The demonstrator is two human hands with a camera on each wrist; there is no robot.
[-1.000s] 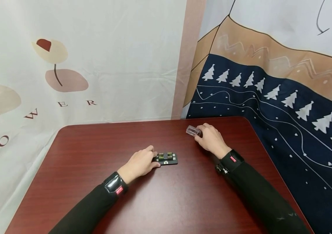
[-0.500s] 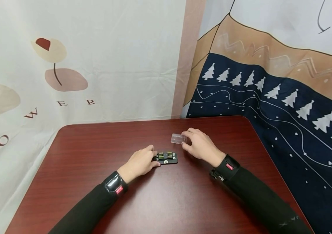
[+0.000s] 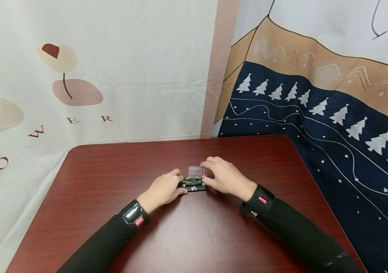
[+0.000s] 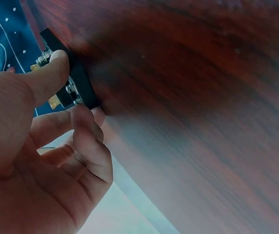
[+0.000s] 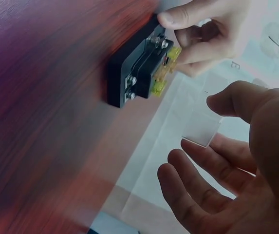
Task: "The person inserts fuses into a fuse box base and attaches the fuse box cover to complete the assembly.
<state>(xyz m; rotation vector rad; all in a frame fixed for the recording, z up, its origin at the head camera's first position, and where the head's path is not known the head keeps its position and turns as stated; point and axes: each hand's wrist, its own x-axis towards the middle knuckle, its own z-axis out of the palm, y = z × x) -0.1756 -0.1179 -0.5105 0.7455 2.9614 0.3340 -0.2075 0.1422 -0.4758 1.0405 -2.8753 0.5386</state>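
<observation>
A small black fuse block (image 3: 194,187) lies on the brown wooden table (image 3: 119,167). My left hand (image 3: 161,191) grips its left end between thumb and fingers; the left wrist view shows the thumb across the block (image 4: 83,83). In the right wrist view, yellow blade fuses (image 5: 158,87) stand in the middle of the block, with metal terminals near its ends. My right hand (image 3: 228,179) pinches a clear plastic cover (image 3: 195,171), held just behind and above the block. Thumb and fingertips hold the cover (image 5: 202,130) by its sides, and it is apart from the fuses.
Behind the table hangs a pale printed curtain (image 3: 153,76), and to the right a navy cloth with white trees (image 3: 283,110). The table's back edge runs a short way beyond the hands. Both wrists wear black bands.
My right hand has moved left and toward me, carrying the clear cover from the back right to the fuse block. The left hand and the block have stayed in place.
</observation>
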